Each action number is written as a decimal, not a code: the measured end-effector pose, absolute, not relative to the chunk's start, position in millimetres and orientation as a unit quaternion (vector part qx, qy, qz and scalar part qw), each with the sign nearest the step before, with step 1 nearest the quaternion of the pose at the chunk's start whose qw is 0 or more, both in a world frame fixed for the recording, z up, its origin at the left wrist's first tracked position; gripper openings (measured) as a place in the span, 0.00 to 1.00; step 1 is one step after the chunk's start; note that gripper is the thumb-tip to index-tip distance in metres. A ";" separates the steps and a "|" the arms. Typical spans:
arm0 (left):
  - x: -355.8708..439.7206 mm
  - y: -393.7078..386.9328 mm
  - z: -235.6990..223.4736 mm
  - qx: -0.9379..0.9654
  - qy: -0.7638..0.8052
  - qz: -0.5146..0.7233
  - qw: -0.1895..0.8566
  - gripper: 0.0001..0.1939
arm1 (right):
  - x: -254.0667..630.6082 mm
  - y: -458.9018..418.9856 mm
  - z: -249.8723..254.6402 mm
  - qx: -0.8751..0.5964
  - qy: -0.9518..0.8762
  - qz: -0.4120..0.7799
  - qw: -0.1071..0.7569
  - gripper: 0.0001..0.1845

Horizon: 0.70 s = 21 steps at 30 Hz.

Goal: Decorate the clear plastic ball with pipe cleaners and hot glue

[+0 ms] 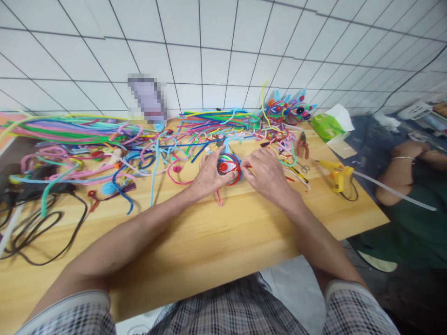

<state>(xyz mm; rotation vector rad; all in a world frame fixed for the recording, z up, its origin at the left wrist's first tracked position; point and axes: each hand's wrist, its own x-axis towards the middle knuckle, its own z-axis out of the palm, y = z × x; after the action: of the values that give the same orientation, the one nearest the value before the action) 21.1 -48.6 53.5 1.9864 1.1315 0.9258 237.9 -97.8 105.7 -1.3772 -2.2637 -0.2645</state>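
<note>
- L hand (pixel 208 173): grasping the L side of the craft piece (pixel 228 170), thumb along its near edge, fingers on the far side.
- R hand (pixel 263 168): fingertips pinched on a thin red strip (pixel 246 166) at the piece's R edge; can't tell if it's attached.
- Piece is btwn the hands, mid-table (pixel 223 242): red/white eye, coiled red + blue rim, lt blue point on far side.
- Progress, my read: part-built. Eye + rim look done; compared w/ the two similar pieces (pixel 301 111) at the far R, prob. some trim left, but hands cover too much to say exactly what.
- R of hands: pliers (pixel 302 146), scissors (pixel 304 168), then yellow glue gun (pixel 335 174) w/ a long glue stick (pixel 394 188) out past the table's R edge.
- Far side: bundle of coloured stems (pixel 216 118), approx. straight.
- L: bigger stem pile (pixel 70 130), loose curled bits nearer, black cable (pixel 73 232) near L.
- Far R: green packet (pixel 328 123); beyond the table, co-worker's arm (pixel 394 179).
</note>
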 end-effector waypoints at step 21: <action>20.9 -45.7 51.2 0.779 0.412 0.354 0.313 0.48 | 237.5 -94.0 101.2 -0.489 -0.835 -0.086 0.235 0.08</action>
<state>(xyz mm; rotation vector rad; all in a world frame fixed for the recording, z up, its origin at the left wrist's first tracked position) 20.9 -45.7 51.2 2.0555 1.0861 0.9337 237.5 -94.0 101.2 -1.3424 -2.2923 -0.2354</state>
